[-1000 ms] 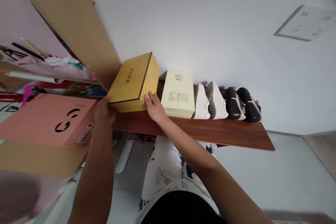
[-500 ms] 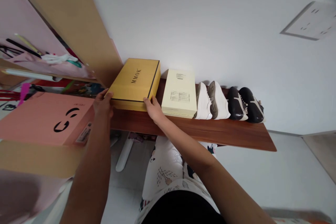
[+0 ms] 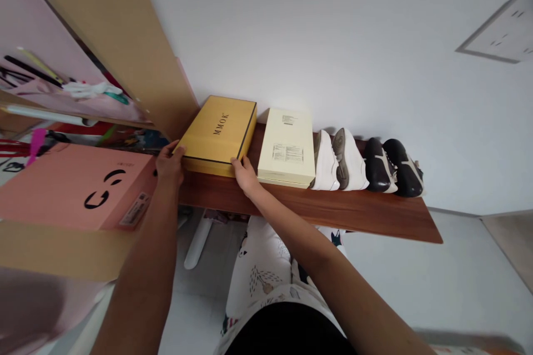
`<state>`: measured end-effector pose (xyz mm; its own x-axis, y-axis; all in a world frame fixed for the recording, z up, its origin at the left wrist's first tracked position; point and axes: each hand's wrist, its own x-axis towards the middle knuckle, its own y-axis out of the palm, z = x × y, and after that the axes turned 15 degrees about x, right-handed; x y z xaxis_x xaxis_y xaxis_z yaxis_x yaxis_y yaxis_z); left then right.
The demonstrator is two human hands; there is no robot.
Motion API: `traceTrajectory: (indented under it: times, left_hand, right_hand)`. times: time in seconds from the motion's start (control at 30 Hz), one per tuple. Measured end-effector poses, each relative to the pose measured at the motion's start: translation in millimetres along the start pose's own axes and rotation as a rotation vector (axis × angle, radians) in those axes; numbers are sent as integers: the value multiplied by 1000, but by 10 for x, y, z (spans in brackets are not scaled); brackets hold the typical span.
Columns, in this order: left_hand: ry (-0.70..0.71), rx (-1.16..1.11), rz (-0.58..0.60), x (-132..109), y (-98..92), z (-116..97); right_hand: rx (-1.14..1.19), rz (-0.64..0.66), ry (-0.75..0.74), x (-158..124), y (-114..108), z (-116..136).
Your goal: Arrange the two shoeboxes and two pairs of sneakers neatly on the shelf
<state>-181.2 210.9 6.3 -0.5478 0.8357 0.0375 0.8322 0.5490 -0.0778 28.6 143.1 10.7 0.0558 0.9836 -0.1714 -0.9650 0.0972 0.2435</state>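
Note:
A yellow shoebox (image 3: 216, 132) lettered MMOK lies flat, lid upward, at the left end of a brown wooden shelf (image 3: 353, 211). My left hand (image 3: 170, 163) grips its front left corner, with the fingers partly hidden down the side. At the front right corner is my right hand (image 3: 245, 175), its thumb on the lid edge and other fingers beside the box. Just right of that hand, across a narrow gap, lies a cream shoebox (image 3: 287, 147) with printed text on top.
White shoes (image 3: 350, 161) and black shoes (image 3: 403, 169) stand farther right on the shelf. To the left, a pink box (image 3: 75, 186) rests beside a tan board (image 3: 120, 39) that rises next to the yellow box. A white wall (image 3: 312, 39) with a socket plate (image 3: 499, 33) lies behind.
The yellow shoebox has shifted slightly right, nearer the cream one, and its back edge appears a little lower. Both hands moved with it and keep their hold. The view shifted slightly.

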Motion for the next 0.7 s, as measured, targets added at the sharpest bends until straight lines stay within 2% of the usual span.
traceTrajectory:
  times: [0.23,0.43,0.6,0.7]
  left_hand:
    - [13,1,-31,27,52,71]
    - [-2,49,-48,-19,85,-6]
    - [-2,212,-86,-35,55,-42]
    - [96,301,-75,-40,2,8]
  right_hand:
    - [23,-37,78,33,-26,-5]
    - [-3,-42,107,38,-11,80]
    - [-37,-16,103,-155,-33,186]
    - [-14,70,63,-376,-157,216]
